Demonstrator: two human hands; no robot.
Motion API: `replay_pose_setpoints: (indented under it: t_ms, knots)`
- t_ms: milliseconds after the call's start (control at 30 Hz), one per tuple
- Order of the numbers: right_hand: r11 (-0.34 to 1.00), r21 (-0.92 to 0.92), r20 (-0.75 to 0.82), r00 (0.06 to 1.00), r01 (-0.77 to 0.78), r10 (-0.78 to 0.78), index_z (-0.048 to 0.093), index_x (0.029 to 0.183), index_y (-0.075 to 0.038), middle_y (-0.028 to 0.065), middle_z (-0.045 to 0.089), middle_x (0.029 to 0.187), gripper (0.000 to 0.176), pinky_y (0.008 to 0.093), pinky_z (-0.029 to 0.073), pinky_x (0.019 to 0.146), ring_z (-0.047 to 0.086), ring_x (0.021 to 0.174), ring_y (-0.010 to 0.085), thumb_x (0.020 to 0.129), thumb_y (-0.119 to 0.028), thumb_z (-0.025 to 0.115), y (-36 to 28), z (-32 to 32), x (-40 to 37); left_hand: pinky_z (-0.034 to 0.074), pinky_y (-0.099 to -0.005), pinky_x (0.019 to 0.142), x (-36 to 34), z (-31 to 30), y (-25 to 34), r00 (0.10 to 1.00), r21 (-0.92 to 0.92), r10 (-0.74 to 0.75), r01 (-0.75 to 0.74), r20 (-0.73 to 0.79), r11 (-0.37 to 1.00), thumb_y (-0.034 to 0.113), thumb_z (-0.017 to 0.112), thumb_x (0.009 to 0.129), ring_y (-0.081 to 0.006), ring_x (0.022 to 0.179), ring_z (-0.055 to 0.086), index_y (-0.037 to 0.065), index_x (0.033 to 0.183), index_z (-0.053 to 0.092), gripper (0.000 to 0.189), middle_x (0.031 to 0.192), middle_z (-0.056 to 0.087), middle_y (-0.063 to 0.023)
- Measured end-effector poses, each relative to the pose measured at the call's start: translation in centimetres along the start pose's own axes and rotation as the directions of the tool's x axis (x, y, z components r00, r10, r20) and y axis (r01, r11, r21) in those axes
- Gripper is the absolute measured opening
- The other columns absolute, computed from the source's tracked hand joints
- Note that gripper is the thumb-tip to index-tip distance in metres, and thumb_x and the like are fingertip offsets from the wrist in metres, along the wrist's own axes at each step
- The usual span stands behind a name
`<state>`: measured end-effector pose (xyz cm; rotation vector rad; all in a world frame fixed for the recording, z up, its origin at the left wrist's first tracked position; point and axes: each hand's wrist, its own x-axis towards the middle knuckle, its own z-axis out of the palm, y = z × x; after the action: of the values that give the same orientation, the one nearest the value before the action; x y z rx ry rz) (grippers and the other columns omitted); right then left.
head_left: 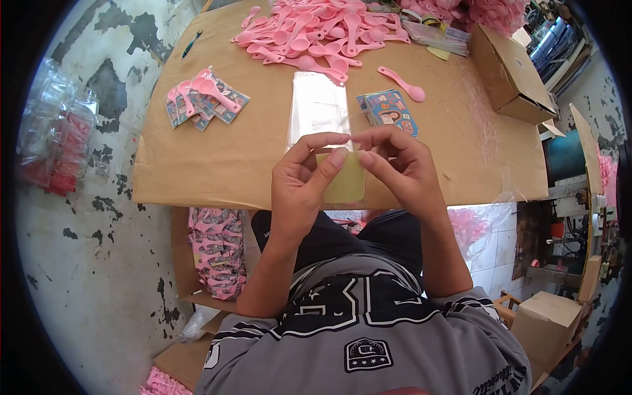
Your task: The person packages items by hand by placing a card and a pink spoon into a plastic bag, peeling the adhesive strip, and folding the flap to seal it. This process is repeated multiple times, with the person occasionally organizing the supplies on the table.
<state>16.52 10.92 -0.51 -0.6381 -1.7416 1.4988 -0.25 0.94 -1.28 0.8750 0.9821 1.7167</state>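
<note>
A small yellow-green card (345,183) hangs between my hands just over the table's near edge, with a shiny rim that looks like clear plastic around it. My left hand (305,172) pinches its upper left corner between thumb and forefinger. At the upper right, my right hand (403,168) does the same, and the forefinger tips almost meet above the card. Behind them lies a stack of clear plastic bags (319,102). Right of that sits a pile of blue printed cards (393,112), with one pink spoon (407,85) beyond it.
A large heap of pink spoons (309,33) covers the table's far side. Pink spoons (205,87) rest on printed cards at the left, near a pen (192,43). A cardboard box (507,76) stands far right. Below the table, another box (181,253) holds packed spoons.
</note>
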Motion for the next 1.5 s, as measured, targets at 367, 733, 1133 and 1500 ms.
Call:
replay_pose_setpoints:
  t_ms: [367, 733, 1133, 1500]
  knots:
    - [0.958, 0.276, -0.009, 0.996, -0.079, 0.085, 0.070, 0.111, -0.002, -0.0009, 0.070, 0.090, 0.011, 0.0196, 0.047, 0.070, 0.062, 0.079, 0.0035, 0.101, -0.008, 0.069, -1.0, -0.3, 0.2, 0.060, -0.0297, 0.087, 0.4, -0.7, 0.5, 0.998, 0.116, 0.060, -0.057, -0.021, 0.992, 0.004, 0.068, 0.101, -0.0162, 0.098, 0.074, -0.006, 0.121, 0.068, 0.022, 0.107, 0.078, -0.0155]
    - [0.954, 0.300, 0.101, 0.995, -0.015, -0.017, 0.072, 0.104, -0.004, -0.0041, 0.062, 0.088, 0.011, 0.0182, 0.030, 0.055, 0.044, 0.066, -0.0007, 0.103, -0.005, 0.061, -0.1, -0.6, -0.1, 0.055, -0.0256, 0.087, -0.3, -1.6, 1.2, 0.966, 0.162, 0.244, -0.256, 0.087, 0.953, -0.003, 0.066, 0.101, -0.0125, 0.099, 0.071, -0.005, 0.112, 0.072, 0.013, 0.106, 0.077, -0.0132]
    - [0.988, 0.149, 0.104, 0.993, 0.042, -0.057, 0.072, 0.104, 0.001, -0.0005, 0.063, 0.092, 0.008, 0.0186, 0.043, 0.069, 0.057, 0.084, 0.0027, 0.098, -0.004, 0.067, -1.2, -1.1, -0.5, 0.056, -0.0276, 0.092, -0.2, -2.9, 0.7, 0.969, 0.095, 0.177, -0.195, 0.174, 0.976, -0.006, 0.067, 0.097, -0.0155, 0.104, 0.072, -0.007, 0.110, 0.068, 0.014, 0.102, 0.076, -0.0142]
    - [0.993, 0.113, -0.021, 1.000, 0.022, -0.020, 0.064, 0.132, -0.002, -0.0017, 0.063, 0.095, 0.035, 0.0184, 0.048, 0.071, 0.060, 0.087, 0.0030, 0.098, -0.005, 0.073, -1.9, 0.0, -0.1, 0.056, -0.0264, 0.091, 0.1, -2.4, 1.2, 0.993, 0.091, 0.102, -0.107, 0.052, 0.990, 0.000, 0.069, 0.099, -0.0156, 0.103, 0.073, 0.001, 0.150, 0.049, 0.054, 0.111, 0.078, -0.0205]
